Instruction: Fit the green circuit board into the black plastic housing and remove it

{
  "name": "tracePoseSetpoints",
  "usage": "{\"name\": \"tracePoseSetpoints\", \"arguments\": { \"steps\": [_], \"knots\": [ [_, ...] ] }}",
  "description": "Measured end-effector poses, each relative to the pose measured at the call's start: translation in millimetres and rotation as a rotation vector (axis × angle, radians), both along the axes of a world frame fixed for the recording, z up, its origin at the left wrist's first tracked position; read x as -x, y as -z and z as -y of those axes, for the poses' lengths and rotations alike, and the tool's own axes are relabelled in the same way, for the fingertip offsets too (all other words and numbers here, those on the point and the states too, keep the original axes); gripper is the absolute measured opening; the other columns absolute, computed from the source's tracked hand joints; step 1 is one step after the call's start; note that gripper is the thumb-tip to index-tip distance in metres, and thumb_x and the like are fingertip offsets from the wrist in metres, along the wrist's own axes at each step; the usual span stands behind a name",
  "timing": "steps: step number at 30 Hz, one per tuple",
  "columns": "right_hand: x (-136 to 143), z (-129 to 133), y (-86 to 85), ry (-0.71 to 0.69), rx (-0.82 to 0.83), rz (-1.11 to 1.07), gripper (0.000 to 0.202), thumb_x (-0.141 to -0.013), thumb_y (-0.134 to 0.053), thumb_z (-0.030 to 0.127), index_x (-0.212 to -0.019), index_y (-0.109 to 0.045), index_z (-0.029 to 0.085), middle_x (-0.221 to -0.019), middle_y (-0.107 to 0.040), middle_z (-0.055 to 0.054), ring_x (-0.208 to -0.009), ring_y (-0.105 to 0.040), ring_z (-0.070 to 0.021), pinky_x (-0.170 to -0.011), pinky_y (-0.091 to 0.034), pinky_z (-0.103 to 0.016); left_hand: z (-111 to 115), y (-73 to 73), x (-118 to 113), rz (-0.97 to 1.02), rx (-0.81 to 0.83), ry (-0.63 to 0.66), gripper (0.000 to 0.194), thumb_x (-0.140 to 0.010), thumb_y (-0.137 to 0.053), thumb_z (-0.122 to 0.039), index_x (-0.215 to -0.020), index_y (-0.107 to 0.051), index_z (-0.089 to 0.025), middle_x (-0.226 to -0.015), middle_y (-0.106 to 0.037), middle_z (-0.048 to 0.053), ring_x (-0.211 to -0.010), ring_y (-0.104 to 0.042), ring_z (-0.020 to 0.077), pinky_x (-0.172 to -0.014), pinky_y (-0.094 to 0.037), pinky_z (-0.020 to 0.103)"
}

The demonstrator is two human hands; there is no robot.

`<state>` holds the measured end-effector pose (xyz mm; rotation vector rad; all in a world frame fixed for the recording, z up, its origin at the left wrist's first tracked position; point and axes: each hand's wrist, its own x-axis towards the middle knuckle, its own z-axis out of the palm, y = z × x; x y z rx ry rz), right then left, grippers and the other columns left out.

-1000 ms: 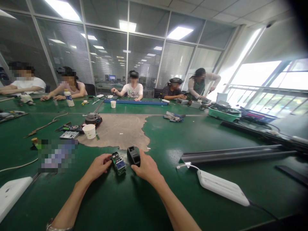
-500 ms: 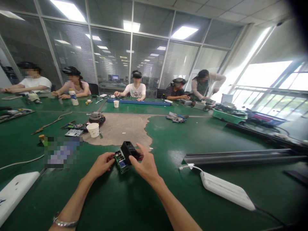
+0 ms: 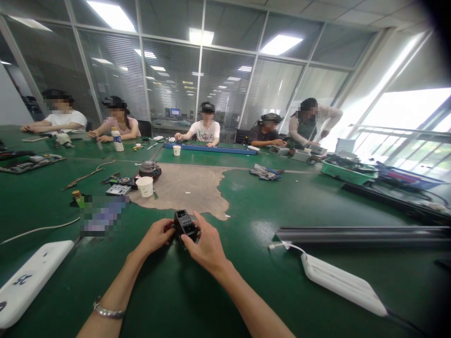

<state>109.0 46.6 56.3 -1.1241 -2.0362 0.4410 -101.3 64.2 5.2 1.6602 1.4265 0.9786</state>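
While both forearms reach in over the green table [image 3: 260,286], a small black case [image 3: 185,225] sits between the hands, its slotted face turned up, just on the near side of the brown mat [image 3: 192,185]. The right hand [image 3: 207,244] has it pinched, thumb at the near end and fingers along the right side. The left hand [image 3: 159,234] is curled in, fingertips against the case's left edge; whether they pinch anything there I can't tell. Nor can I tell if the case touches the tabletop. A silver bracelet [image 3: 109,311] rings the left wrist.

Beyond the left hand, a paper cup [image 3: 144,187] stands at the mat's edge, just in front of a dark round part [image 3: 150,169]. A white block [image 3: 37,279] lies near the left forearm; another, the corded block [image 3: 343,284], lies out to the right, near a long dark rail [image 3: 352,236]. Farther back are a pair of gloves [image 3: 265,172] and a green basket [image 3: 348,173] heaped with cables. Across the table, a person in a white shirt [image 3: 206,131] sits behind a blue bar [image 3: 211,149].
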Motion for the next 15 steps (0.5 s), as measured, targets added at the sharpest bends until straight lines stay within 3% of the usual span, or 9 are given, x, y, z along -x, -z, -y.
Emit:
{"name": "tracePoseSetpoints", "arguments": {
  "steps": [5, 15],
  "knots": [
    [2.9, 0.6, 5.9, 0.004, -0.018, 0.088, 0.073, -0.075, -0.062, 0.034, -0.14, -0.033, 0.019, -0.114, -0.06, -0.01, -0.1, -0.057, -0.0244, -0.089, -0.044, -0.036, 0.0, -0.1, 0.7, 0.002, -0.017, 0.015, 0.049, -0.082, -0.052, -0.043, -0.122, -0.054, -0.015, -0.073, -0.06, 0.002, -0.055, -0.056, 0.0138, -0.046, -0.049, 0.024],
    [-1.8, 2.9, 23.4, -0.113, -0.04, 0.173, 0.074, -0.075, -0.064, 0.039, -0.138, -0.035, 0.015, -0.123, -0.054, -0.013, -0.109, -0.051, -0.0268, -0.097, -0.038, -0.04, -1.0, 0.3, 0.9, 0.0, -0.008, 0.025, 0.045, -0.08, -0.053, -0.039, -0.118, -0.055, -0.015, -0.082, -0.06, 0.004, -0.058, -0.057, 0.0141, -0.046, -0.049, 0.024]
  ]
}}
